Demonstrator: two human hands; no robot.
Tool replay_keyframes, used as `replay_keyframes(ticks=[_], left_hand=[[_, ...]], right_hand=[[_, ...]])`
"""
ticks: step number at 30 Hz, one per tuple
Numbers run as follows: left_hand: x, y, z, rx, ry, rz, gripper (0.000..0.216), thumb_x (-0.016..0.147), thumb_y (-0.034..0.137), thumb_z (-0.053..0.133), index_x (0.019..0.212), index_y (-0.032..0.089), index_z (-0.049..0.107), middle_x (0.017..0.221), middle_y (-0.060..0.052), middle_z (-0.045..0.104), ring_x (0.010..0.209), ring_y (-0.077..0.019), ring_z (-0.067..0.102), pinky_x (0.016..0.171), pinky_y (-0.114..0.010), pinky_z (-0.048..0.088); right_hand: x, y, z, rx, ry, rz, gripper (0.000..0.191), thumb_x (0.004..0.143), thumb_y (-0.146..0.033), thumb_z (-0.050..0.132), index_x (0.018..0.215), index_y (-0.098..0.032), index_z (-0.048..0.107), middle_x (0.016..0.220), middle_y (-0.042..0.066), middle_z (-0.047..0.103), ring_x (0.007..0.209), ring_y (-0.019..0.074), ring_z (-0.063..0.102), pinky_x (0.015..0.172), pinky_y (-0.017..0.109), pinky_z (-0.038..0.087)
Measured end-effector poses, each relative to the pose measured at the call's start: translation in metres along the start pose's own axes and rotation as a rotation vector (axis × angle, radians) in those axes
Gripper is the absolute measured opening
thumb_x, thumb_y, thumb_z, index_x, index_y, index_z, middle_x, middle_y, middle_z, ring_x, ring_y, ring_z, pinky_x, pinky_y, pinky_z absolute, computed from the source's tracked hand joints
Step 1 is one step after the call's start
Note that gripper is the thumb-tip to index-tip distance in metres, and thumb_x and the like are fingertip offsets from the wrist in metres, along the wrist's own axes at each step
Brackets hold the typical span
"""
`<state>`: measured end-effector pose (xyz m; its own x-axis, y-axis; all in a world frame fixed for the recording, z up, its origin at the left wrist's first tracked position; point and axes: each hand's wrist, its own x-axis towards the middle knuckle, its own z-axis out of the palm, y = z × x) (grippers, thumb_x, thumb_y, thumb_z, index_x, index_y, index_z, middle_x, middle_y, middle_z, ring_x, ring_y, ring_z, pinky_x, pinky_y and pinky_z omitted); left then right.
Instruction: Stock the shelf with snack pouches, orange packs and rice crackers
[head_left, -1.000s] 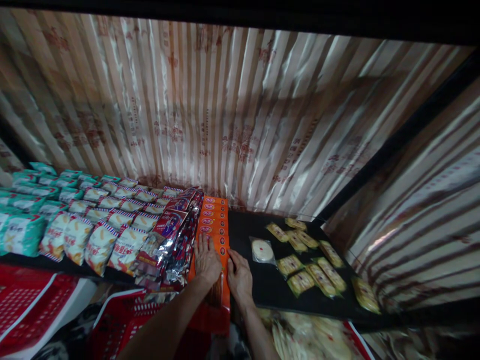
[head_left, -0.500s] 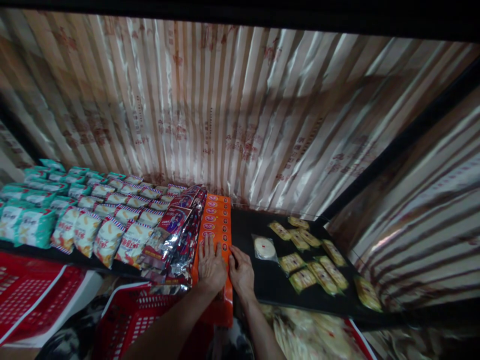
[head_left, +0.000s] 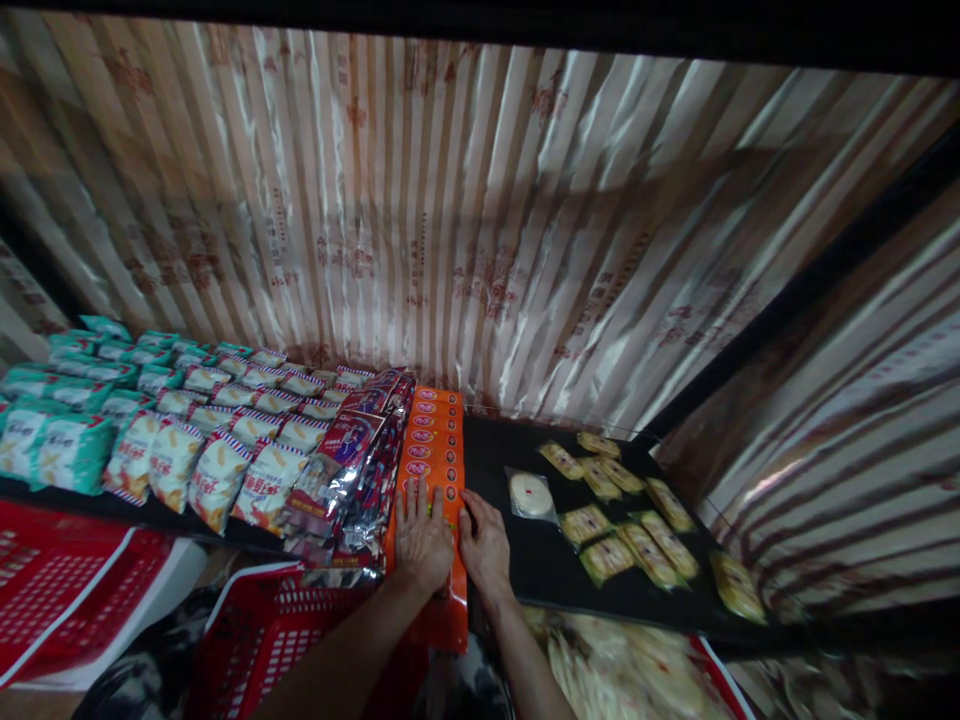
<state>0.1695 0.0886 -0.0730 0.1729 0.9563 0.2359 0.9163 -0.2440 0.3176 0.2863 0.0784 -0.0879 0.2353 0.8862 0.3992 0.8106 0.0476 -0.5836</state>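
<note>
A long orange strip of snack packets [head_left: 424,440], printed with round logos, lies on the black shelf and overhangs its front edge. My left hand [head_left: 424,540] rests palm down on the strip, fingers stretched out. At the strip's right edge is my right hand [head_left: 486,545], its fingers bent and a gap showing between thumb and forefinger. It touches the edge from the side. Against the strip's left side lean several dark purple foil packets [head_left: 352,435].
White snack bags [head_left: 217,480] and teal bags [head_left: 75,450] stand in rows at left. Right of the strip, the black shelf [head_left: 499,450] bears a round white packaged item [head_left: 531,495] and several yellow packets [head_left: 652,555]. Red baskets [head_left: 255,630] sit below; striped curtain [head_left: 450,200] hangs behind.
The view has shifted very slightly. Both hands keep nearly the same places on and beside the orange strip.
</note>
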Motion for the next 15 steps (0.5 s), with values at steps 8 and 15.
replay_keyframes(ticks=[8, 15], left_hand=[[0.0, 0.002, -0.003, 0.017, -0.01, 0.005, 0.049, 0.086, 0.036, 0.047, 0.132, 0.019, 0.048, 0.142, -0.012, 0.041, 0.135, -0.0316, 0.028, 0.111, -0.051, 0.023], [-0.001, -0.002, 0.007, 0.044, 0.071, 0.032, 0.047, 0.088, 0.036, 0.045, 0.132, 0.02, 0.048, 0.141, -0.013, 0.041, 0.134, -0.0318, 0.031, 0.108, -0.052, 0.028]], right_hand=[[0.004, 0.002, 0.005, -0.125, -0.059, -0.056, 0.044, 0.087, -0.026, 0.035, 0.121, -0.012, 0.059, 0.129, 0.011, 0.056, 0.118, 0.0235, 0.049, 0.101, 0.041, 0.04], [0.021, 0.002, 0.011, -0.121, -0.121, -0.126, 0.046, 0.09, -0.029, 0.032, 0.129, -0.015, 0.052, 0.136, 0.007, 0.05, 0.134, 0.0222, 0.032, 0.107, 0.042, 0.035]])
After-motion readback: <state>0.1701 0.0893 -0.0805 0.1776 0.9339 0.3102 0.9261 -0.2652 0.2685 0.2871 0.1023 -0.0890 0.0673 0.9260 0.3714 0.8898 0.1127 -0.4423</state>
